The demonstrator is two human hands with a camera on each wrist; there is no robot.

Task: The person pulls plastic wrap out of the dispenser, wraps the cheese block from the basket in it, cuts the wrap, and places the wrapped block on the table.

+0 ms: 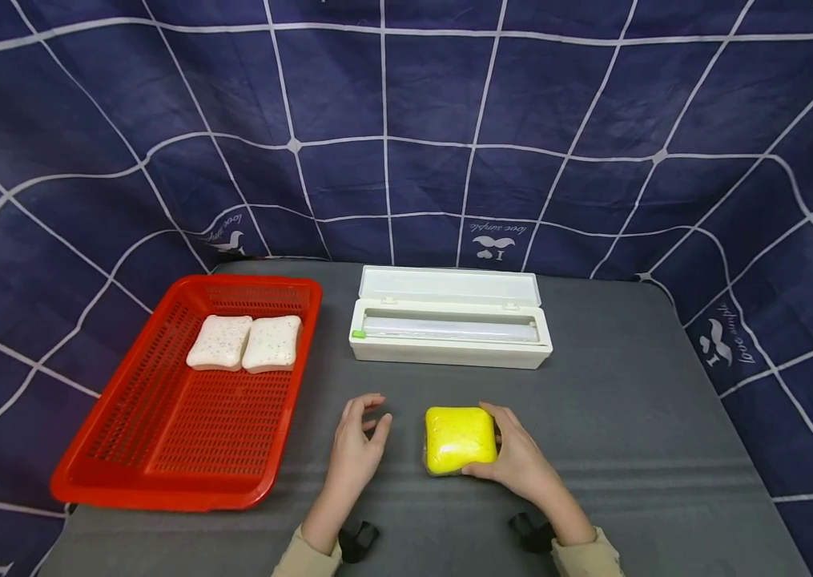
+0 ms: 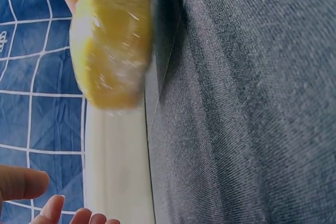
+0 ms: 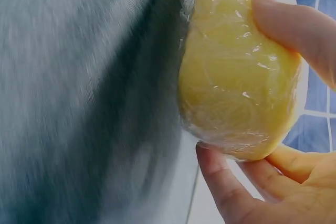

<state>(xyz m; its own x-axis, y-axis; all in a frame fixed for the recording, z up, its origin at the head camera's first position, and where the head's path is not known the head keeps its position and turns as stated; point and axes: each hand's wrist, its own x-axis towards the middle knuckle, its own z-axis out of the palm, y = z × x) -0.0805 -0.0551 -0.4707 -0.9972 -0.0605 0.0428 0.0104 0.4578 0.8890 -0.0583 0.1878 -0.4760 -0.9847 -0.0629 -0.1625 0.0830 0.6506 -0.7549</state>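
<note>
Two hands: right hand (image 1: 519, 458) grips yellow block (image 1: 460, 437), left hand (image 1: 359, 445) loosely curved

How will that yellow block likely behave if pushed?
The yellow block may be slippery, since shiny, wrinkled film covers it. Its broad, squarish shape probably won't roll. It likely holds its form, showing no obvious sag in the right hand.

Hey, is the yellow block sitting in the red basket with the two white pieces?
No, the yellow block is outside the red basket, to its right, and just the two white pieces lie inside.
</note>
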